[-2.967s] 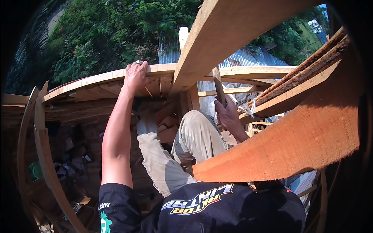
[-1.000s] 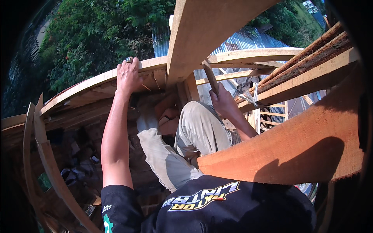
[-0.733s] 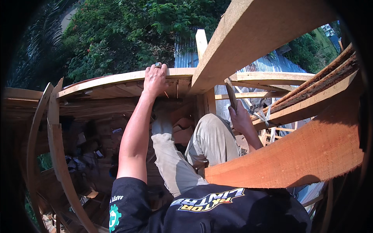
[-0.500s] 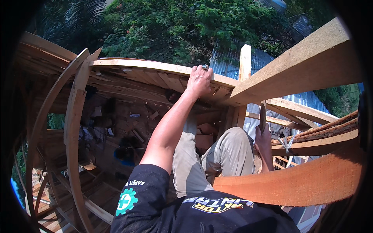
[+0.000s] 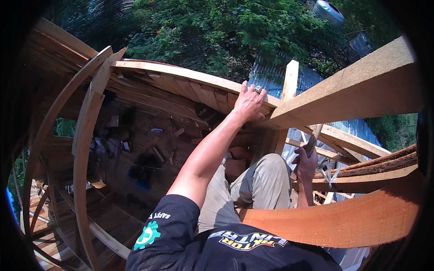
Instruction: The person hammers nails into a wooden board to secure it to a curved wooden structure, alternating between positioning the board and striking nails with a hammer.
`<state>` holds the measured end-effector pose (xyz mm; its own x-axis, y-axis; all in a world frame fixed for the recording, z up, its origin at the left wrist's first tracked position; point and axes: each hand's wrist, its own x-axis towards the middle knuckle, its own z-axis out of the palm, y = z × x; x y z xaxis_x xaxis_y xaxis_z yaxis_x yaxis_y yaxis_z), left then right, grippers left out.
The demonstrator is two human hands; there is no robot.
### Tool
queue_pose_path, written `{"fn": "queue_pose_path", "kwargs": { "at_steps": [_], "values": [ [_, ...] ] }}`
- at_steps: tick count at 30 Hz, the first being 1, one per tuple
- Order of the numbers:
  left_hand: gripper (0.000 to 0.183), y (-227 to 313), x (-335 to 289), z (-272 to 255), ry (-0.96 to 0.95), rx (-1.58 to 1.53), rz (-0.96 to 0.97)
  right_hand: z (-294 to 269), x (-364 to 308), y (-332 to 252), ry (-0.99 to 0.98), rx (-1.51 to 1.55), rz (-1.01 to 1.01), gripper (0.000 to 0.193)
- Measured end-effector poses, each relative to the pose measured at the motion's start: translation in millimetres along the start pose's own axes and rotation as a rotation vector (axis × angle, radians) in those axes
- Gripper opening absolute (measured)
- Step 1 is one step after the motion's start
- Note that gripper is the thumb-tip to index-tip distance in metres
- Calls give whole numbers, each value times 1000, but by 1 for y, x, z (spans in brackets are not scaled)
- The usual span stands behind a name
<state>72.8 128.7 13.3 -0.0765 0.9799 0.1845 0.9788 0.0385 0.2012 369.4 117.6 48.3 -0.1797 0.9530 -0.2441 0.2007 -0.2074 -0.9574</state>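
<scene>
My left hand [image 5: 248,106], a ring on one finger, grips the top edge of a long wooden beam [image 5: 176,72] that caps a plank wall. Its fingers lie over the top and the thumb is on the near side, close to an upright post [image 5: 290,81]. Lower and to the right, my right hand [image 5: 306,165] is closed around a wooden stick [image 5: 313,139], which looks like a tool handle and slants up to the right. What lies at its lower end is mostly hidden by the hand and my knee.
A thick timber [image 5: 348,86] slopes up at the right. A broad orange-brown board [image 5: 334,226] crosses beside my body. Curved-looking uprights [image 5: 86,131] stand at left. Far below is a floor [image 5: 149,131] strewn with offcuts. Beyond the wall are metal roofing [image 5: 266,74] and bushes.
My left hand has slid a little to the right along the beam, nearer the post. The stick in my right hand now leans more to the right. The view has shifted slightly.
</scene>
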Motion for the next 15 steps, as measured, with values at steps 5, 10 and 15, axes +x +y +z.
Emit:
{"fn": "queue_pose_path", "kwargs": {
  "at_steps": [5, 10, 15],
  "values": [
    [86, 12, 1, 2, -5, 53, 46, 16, 21, -11, 52, -77, -217, 37],
    [90, 17, -2, -2, -48, -14, -1, 24, 34, -14, -25, 27, -190, 47],
    [86, 17, 5, 5, -27, -12, 46, 29, 25, -14, 16, -12, -207, 33]
  ]
}}
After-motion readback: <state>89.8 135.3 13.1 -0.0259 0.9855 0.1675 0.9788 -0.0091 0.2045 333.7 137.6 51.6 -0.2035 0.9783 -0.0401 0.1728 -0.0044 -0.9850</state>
